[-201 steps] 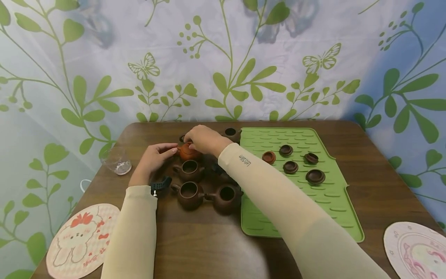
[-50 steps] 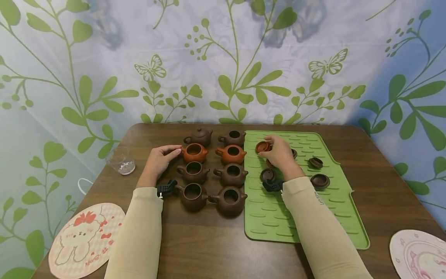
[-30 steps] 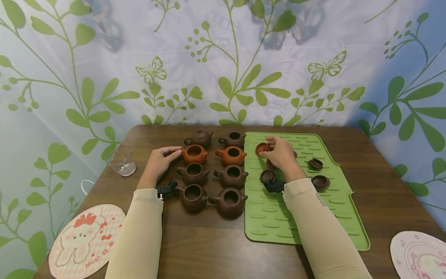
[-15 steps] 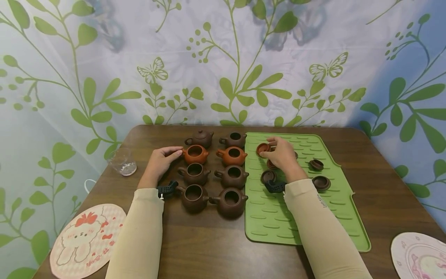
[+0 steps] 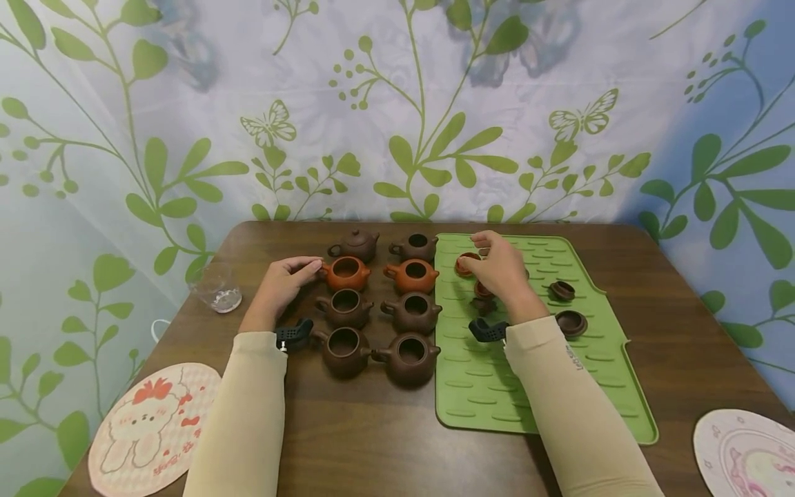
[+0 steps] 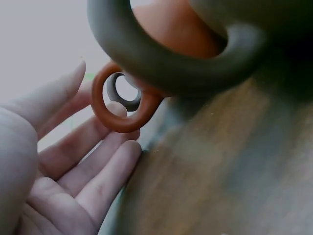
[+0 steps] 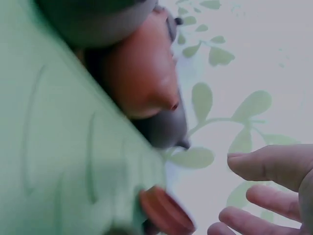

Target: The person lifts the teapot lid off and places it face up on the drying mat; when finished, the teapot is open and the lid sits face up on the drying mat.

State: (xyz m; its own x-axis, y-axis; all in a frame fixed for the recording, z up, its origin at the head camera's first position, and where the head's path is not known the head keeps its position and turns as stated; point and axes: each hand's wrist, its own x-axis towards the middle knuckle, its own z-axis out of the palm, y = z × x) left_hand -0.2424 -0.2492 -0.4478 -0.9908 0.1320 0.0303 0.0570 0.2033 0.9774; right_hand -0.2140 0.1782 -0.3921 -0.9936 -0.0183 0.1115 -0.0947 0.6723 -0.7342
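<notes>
My left hand (image 5: 282, 283) has its fingers at the handle of an orange clay teapot (image 5: 348, 273) that stands lidless. In the left wrist view the thumb is apart from the orange handle (image 6: 100, 100), while relaxed fingertips lie behind it, perhaps touching. Over the green mat (image 5: 484, 393), my right hand (image 5: 504, 270) has its thumb and fingers spread, holding nothing. Just by its fingertips an orange teapot lid (image 5: 467, 264) rests on the mat; the right wrist view also shows this lid (image 7: 166, 210) apart from the hand. A second orange lid (image 5: 481, 288) lies partly under the hand.
Dark lids, including one (image 5: 571, 322), lie on the mat. Another orange teapot (image 5: 413, 276) and several brown teapots (image 5: 410, 359) stand in two columns; one brown teapot (image 5: 357, 245) has its lid on. A clear glass (image 5: 220, 290) is at left, with round placemats (image 5: 155, 428) near the front corners.
The right hand went from the left orange teapot to the mat with an orange lid, then let it go and lifted slightly. A dark lid below that hand has tipped. Left hand barely moved.
</notes>
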